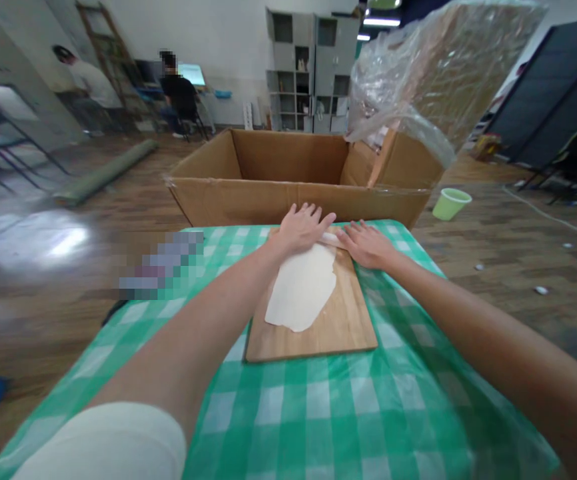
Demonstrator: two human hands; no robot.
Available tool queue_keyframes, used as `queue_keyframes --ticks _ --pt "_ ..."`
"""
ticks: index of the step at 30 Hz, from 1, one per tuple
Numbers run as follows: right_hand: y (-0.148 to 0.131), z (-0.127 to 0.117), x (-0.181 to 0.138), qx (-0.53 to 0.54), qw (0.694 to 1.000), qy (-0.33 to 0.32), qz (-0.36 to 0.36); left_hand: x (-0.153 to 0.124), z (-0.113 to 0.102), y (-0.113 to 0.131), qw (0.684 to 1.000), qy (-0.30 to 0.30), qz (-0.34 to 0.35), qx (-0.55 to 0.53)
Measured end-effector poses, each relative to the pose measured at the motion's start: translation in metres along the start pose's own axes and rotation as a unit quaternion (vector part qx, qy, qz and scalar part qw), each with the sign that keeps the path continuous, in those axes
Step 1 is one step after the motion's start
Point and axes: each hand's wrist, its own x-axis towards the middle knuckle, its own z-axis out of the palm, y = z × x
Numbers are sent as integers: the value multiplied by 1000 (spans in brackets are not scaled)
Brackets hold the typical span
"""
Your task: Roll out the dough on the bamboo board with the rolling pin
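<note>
A wooden cutting board lies on a table covered by a green and white checked cloth. A flat sheet of pale dough is spread on the board. At the board's far end a white rolling pin lies across the dough's edge. My left hand rests flat on the pin with its fingers stretched out. My right hand lies flat on the pin's right part, fingers extended too. Most of the pin is hidden under both palms.
A large open cardboard box stands just beyond the table's far edge, with crumpled clear plastic over its right side. A green cup sits on the wooden floor at right. Two people sit far back left near a screen.
</note>
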Motion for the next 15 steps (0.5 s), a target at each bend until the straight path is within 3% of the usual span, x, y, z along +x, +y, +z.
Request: queue_keyframes --ticks 3,8,15 --pt "13 3 14 -11 1000 8 20 15 2 -2 1000 -9 3 -10" --pt "23 2 27 -25 998 34 36 30 3 -8 995 -79 -36 -55" --pt "35 -5 43 -116 992 -32 -46 57 13 -18 981 -156 -70 -89"
